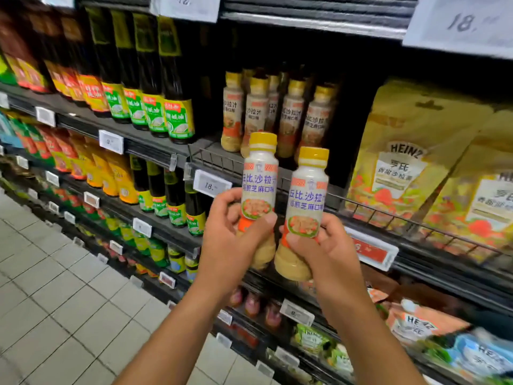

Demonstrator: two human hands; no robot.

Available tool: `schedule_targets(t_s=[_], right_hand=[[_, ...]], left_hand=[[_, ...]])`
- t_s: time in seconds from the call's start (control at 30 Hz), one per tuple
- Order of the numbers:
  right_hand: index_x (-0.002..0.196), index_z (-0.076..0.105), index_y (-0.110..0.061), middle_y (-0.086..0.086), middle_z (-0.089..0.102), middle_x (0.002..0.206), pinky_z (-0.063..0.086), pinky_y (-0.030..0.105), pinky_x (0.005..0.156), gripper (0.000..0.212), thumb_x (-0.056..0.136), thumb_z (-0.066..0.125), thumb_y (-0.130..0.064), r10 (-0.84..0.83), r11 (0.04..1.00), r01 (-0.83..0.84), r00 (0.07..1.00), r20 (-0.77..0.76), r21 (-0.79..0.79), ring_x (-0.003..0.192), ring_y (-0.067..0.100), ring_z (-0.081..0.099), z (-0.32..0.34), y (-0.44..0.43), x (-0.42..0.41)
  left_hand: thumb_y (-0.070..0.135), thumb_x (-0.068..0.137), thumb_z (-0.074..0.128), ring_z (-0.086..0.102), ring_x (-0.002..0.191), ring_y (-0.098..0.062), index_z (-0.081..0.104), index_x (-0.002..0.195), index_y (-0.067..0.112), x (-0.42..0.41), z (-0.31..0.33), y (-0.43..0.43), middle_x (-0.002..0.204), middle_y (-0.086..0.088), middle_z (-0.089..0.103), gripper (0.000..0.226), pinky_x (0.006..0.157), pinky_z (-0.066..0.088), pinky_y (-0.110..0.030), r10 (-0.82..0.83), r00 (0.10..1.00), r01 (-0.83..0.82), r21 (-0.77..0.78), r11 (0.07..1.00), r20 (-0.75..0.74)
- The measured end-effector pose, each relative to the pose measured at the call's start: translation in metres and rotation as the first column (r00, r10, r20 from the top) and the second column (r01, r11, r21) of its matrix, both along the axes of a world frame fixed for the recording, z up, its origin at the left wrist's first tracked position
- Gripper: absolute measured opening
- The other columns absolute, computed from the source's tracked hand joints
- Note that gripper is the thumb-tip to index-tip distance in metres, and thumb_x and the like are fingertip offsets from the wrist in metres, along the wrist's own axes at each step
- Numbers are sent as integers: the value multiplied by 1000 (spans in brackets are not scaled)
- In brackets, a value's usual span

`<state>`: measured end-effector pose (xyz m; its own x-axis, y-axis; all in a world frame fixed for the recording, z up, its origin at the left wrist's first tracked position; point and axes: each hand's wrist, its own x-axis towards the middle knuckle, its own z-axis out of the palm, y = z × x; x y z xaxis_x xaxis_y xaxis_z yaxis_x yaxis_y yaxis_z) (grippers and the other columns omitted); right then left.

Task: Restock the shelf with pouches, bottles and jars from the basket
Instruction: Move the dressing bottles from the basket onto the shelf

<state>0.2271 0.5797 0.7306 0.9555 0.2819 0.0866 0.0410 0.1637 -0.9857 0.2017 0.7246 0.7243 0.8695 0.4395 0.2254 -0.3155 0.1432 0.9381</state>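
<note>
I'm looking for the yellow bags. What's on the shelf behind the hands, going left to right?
First dark bottles with green labels, then small yellow-capped bottles, then big yellow pouches.

I get bright, even light, dark under the top shelf (305,21). Edges smear with blur; shelf lines bow outward.

The hands, left (230,232) and right (330,251), each grip an upright yellow-capped dressing bottle (259,187) (305,209) before the shelf (416,226).
</note>
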Motion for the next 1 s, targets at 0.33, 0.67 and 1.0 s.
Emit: schedule_targets(t_s=[0.33,0.67,1.0], right_hand=[[108,63,-18,-4,77,92,56,20,65,42,68,78,-22,-119,992,111,977,179,54,83,8,74,49,19,63],[95,70,-27,-12,76,86,57,18,63,27,74,86,-28,-300,922,370,869,394,-114,77,2,72,74,38,98],[96,67,-15,-11,67,72,53,24,60,45,70,86,-47,-350,725,457,889,296,-516,60,4,60,63,41,120]], left_hand=[[40,67,79,72,93,-15,52,123,23,77,41,26,105,-3,75,65,77,57,-29,-73,991,63,90,994,109],[51,79,74,72,95,-13,62,108,34,132,63,59,103,8,75,36,85,59,-49,-190,980,144,423,895,66],[61,70,77,62,85,-16,46,86,29,163,56,75,93,3,62,48,60,50,-29,-27,985,145,747,649,-168]])
